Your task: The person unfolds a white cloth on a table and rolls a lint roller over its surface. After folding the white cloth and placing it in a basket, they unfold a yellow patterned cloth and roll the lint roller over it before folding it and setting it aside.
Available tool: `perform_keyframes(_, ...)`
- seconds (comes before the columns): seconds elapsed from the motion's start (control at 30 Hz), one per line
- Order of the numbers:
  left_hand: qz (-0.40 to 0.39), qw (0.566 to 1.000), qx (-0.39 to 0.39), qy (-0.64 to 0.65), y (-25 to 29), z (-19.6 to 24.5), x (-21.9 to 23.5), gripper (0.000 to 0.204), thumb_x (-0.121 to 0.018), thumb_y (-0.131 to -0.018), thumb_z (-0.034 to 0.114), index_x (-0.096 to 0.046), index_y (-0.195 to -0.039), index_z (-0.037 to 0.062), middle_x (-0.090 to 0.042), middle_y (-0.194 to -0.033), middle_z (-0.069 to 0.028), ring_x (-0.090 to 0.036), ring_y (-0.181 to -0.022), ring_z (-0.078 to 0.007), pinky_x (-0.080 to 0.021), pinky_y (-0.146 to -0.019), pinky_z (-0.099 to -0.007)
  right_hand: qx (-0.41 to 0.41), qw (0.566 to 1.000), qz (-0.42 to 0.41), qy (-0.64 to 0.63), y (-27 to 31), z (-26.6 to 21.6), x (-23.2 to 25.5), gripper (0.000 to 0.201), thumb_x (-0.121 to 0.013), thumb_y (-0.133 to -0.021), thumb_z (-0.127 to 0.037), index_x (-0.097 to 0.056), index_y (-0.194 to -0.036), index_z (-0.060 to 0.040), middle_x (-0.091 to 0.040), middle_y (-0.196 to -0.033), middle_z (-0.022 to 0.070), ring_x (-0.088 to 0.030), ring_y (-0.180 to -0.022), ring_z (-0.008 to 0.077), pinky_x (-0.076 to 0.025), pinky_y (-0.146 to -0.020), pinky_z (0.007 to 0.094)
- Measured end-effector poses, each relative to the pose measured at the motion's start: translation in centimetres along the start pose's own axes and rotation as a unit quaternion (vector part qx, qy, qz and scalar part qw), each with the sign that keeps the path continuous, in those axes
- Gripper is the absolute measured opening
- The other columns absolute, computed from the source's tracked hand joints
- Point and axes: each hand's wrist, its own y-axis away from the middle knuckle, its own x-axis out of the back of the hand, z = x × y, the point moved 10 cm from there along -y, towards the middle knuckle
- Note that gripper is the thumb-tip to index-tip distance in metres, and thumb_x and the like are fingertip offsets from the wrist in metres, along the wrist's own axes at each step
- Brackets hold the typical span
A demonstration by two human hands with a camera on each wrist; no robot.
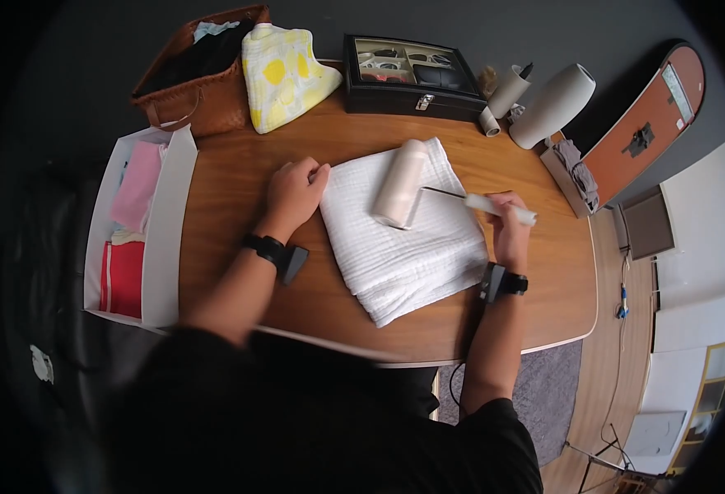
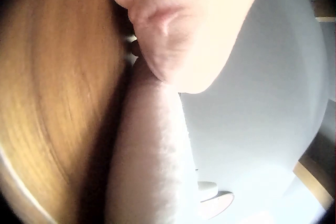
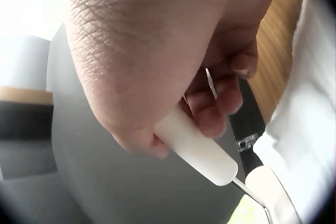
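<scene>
A folded white muslin cloth lies on the wooden table. My right hand grips the white handle of a lint roller, whose pale cylinder rests on the cloth's upper part. In the right wrist view, the fingers curl round the handle, and a bent metal rod leads from it to the roller. At the cloth's upper left corner, my left hand pinches the edge. The left wrist view shows the thumb against the cloth, with most of the other fingers hidden.
A white box of folded clothes stands left. Along the back are a brown basket, a yellow-patterned cloth, a black glasses case and a white vase. A mirror-shaped board leans behind a small box.
</scene>
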Motion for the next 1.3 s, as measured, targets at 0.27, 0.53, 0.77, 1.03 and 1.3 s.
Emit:
perform_keyframes(0.27, -0.007, 0.999, 0.014, 0.031, 0.1, -1.3, -0.4, 0.014, -0.071, -0.094, 0.019, -0.071, -0.09, 0.005, -0.072, -0.082, -0.0126, -0.068, -0.081, -0.0367, -0.054, -0.074, -0.05, 0.07, 0.979, -0.121, 0.147, 4.1, -5.9, -10.4, 0.023, -0.074, -0.098, -0.021, -0.07, -0.102, 0.0015, -0.074, -0.096, 0.0086, -0.064, -0.078, 0.0115, -0.052, -0.073, 0.0279)
perform_keyframes(0.53, -0.017, 1.0, -0.004, 0.009, 0.1, -1.0, -0.7, 0.009, -0.068, -0.092, 0.014, -0.073, -0.089, 0.0067, -0.071, -0.082, -0.0121, -0.067, -0.084, -0.036, -0.054, -0.076, -0.0488, 0.129, 0.985, 0.105, -0.033, 2.4, -5.4, -0.9, 0.03, -0.067, -0.1, -0.018, -0.052, -0.078, -0.0058, -0.055, -0.075, 0.0035, -0.048, -0.072, 0.0132, -0.041, -0.066, 0.0296)
perform_keyframes(0.77, -0.006, 1.0, -0.017, -0.011, 0.0, -1.6, -1.0, 0.01, -0.065, -0.092, 0.012, -0.074, -0.09, 0.0076, -0.072, -0.084, -0.0159, -0.068, -0.087, -0.0389, -0.055, -0.077, -0.0515, 0.045, 0.995, 0.086, -0.013, 2.7, -4.1, -3.4, 0.028, -0.065, -0.102, -0.022, -0.057, -0.081, -0.0061, -0.059, -0.077, 0.0052, -0.057, -0.077, 0.0145, -0.046, -0.068, 0.0288)
perform_keyframes(1.03, -0.014, 0.999, -0.027, -0.007, 0.2, -0.9, -0.4, 0.013, -0.064, -0.096, 0.015, -0.075, -0.093, 0.0079, -0.072, -0.085, -0.017, -0.068, -0.087, -0.0396, -0.055, -0.078, -0.0513, -0.057, 0.991, -0.024, 0.121, 3.3, -3.1, -9.5, 0.025, -0.072, -0.103, -0.025, -0.076, -0.095, -0.0015, -0.072, -0.084, 0.0043, -0.059, -0.071, 0.0103, -0.046, -0.064, 0.0262)
perform_keyframes(1.3, -0.003, 0.999, -0.017, 0.029, 0.1, -1.1, -0.4, 0.019, -0.062, -0.1, 0.02, -0.074, -0.098, 0.0061, -0.073, -0.088, -0.0182, -0.07, -0.089, -0.04, -0.055, -0.08, -0.0512, 0.034, 0.969, 0.231, -0.076, 1.8, -3.7, 2.6, 0.025, -0.064, -0.103, -0.028, -0.066, -0.089, -0.0068, -0.064, -0.083, 0.0041, -0.053, -0.07, 0.0111, -0.041, -0.061, 0.0277)
